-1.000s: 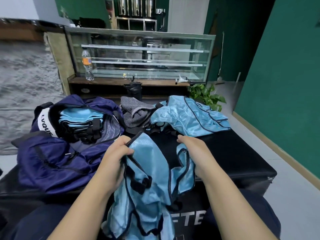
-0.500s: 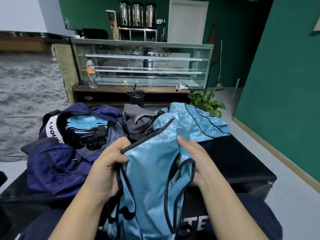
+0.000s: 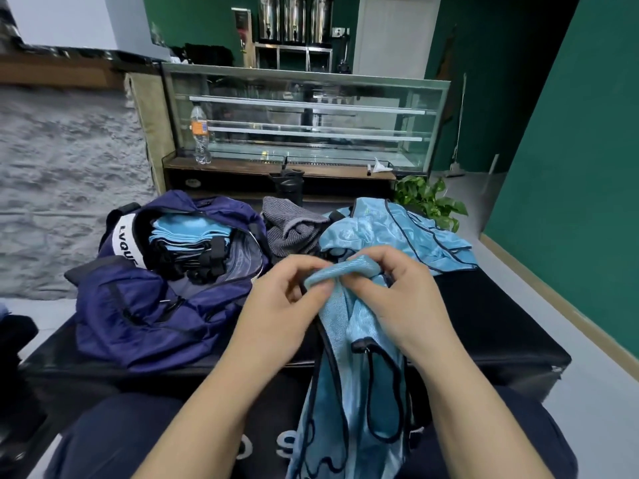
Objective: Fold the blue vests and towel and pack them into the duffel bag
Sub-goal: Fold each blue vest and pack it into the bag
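Above the near edge of the black tabletop [image 3: 491, 326], the left hand [image 3: 280, 305] and the right hand [image 3: 397, 292] meet at the bunched top of a light blue vest [image 3: 359, 392]. Both hands pinch that gathered fabric, the left with thumb and fingers curled round one end of the roll, the right with fingertips pressed onto the other end. From there the vest hangs down over the tabletop's front edge toward the person's lap, its dark trim looping along the sides.

To the left on the tabletop sits the navy duffel bag [image 3: 138, 316], unzipped, with a stack of folded blue vests [image 3: 186, 229] inside it and a white strap bearing black letters at its far end. Just behind the hands lies a grey towel [image 3: 290, 226], crumpled, and beside it to the right a loose heap of unfolded blue vests [image 3: 408, 233] spread toward the far right corner.

Beyond the tabletop stands a glass display case [image 3: 304, 115] with a plastic bottle [image 3: 200, 134] on its wooden ledge, and a green plant [image 3: 428, 198] near the teal wall.
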Available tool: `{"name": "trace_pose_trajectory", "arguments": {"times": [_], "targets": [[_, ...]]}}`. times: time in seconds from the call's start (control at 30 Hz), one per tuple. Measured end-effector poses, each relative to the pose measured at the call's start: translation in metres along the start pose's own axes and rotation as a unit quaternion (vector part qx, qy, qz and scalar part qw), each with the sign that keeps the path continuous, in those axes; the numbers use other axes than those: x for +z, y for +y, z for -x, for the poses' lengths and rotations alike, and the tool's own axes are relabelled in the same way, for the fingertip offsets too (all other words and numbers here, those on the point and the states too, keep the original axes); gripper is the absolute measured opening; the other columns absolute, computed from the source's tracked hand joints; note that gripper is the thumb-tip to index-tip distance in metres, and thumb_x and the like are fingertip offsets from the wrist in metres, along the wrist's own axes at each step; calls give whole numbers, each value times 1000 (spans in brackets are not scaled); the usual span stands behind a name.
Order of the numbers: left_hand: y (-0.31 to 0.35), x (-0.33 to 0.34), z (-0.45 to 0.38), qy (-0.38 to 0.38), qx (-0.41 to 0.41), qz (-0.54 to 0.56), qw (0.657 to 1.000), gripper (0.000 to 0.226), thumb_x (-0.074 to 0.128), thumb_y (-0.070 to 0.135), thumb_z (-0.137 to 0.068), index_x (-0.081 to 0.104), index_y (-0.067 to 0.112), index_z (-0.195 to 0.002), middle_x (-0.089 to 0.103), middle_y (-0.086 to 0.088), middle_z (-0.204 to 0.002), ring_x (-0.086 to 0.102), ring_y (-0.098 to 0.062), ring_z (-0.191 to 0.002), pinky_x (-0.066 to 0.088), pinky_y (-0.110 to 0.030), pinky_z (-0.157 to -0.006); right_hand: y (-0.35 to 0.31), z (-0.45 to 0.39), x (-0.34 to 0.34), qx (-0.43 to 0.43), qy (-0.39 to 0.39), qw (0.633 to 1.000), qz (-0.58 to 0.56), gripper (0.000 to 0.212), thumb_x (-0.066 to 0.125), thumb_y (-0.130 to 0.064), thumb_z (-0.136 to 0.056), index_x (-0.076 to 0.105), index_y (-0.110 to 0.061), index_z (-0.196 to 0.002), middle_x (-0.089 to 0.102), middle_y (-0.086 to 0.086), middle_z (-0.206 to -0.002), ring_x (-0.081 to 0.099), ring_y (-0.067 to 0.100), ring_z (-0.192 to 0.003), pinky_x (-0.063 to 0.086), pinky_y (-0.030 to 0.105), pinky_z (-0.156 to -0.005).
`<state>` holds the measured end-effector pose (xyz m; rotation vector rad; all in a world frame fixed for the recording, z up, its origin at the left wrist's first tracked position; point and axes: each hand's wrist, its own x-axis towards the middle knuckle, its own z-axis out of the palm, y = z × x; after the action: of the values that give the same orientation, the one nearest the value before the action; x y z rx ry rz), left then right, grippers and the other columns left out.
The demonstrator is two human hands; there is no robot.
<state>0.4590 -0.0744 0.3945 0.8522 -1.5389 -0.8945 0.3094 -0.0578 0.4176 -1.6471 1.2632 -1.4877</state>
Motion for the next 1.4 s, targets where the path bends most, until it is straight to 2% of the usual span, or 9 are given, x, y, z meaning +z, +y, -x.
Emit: {"name": "trace_pose_trajectory", "arguments": {"times": [0.3, 0.4, 0.53, 0.67, 0.83, 0.93, 1.07, 1.2, 1.4], "targets": [[2, -8, 2, 29, -1, -24, 999, 11, 64, 29, -86, 56, 24, -80, 61, -5, -71, 53, -12, -68, 43, -32, -65, -1, 3, -9, 40, -14, 999, 10, 17, 78, -21, -77, 68, -33, -83, 69, -6, -81, 65, 11, -76, 51, 21, -72], [2, -7, 2, 34, -42, 57, 997, 18, 63, 23, -90, 51, 27, -77, 62, -7, -70, 54, -21, -66, 43, -40, -66, -2, 3, -11, 60, -21, 997, -32, 24, 75, -19, -80, 71, -42, -87, 70, -2, -85, 67, 12, -84, 52, 28, -85], [7, -7, 3, 30, -9, 113, 993, 30, 53, -4, -89, 48, 26, -88, 65, -1, -73, 57, -16, -66, 47, -28, -60, -10, 6, -14, 66, -51, 991, -110, 36, 68, -9, -84, 74, -44, -91, 72, -10, -91, 68, 7, -89, 52, 18, -76], [14, -7, 6, 8, 29, 83, 996, 47, 48, -15, -89, 58, 24, -114, 66, 4, -118, 60, -11, -114, 50, -24, -93, -14, 5, -14, 40, -9, 992, -119, 31, 69, -12, -83, 75, -41, -79, 68, -21, -76, 62, -9, -77, 44, 5, -70], [14, -7, 8, 50, 10, 48, 998, 63, 44, -17, -90, 54, 37, -121, 56, 14, -133, 48, 0, -127, 34, -39, -113, -11, 5, -16, 21, 35, 997, -64, 27, 70, -13, -83, 71, -40, -84, 66, -28, -71, 58, -14, -75, 39, 0, -72], [16, -4, 10, 55, 16, 50, 997, 68, 43, -21, -88, 53, 37, -122, 57, 10, -133, 52, -3, -123, 38, -36, -110, -10, 5, -19, 12, 31, 999, -28, 30, 70, -11, -84, 69, -41, -86, 64, -30, -70, 58, -15, -76, 37, -1, -71], [18, -3, 10, 15, -24, 101, 994, 83, 41, -25, -86, 44, 46, -127, 65, 18, -118, 62, -13, -86, 49, -32, -75, -7, 5, -21, 9, 29, 1000, -5, 34, 70, -9, -84, 68, -42, -89, 64, -27, -68, 57, -15, -76, 36, -2, -72], [21, -2, 10, -4, -14, 125, 992, 92, 38, -33, -81, 36, 45, -130, 40, 7, -146, 61, 13, -95, 52, -14, -69, -5, 4, -22, 9, 30, 999, -4, 37, 68, -3, -84, 69, -39, -93, 64, -24, -67, 57, -15, -77, 36, -2, -72], [16, -4, 12, -37, -1, 117, 992, 97, 40, -34, -80, 38, 47, -133, 44, 10, -146, 62, 6, -102, 51, -19, -76, 0, 4, -22, 26, 12, 1000, -12, 34, 67, -4, -85, 70, -38, -92, 59, -23, -68, 54, -13, -72, 37, 1, -68]]}}
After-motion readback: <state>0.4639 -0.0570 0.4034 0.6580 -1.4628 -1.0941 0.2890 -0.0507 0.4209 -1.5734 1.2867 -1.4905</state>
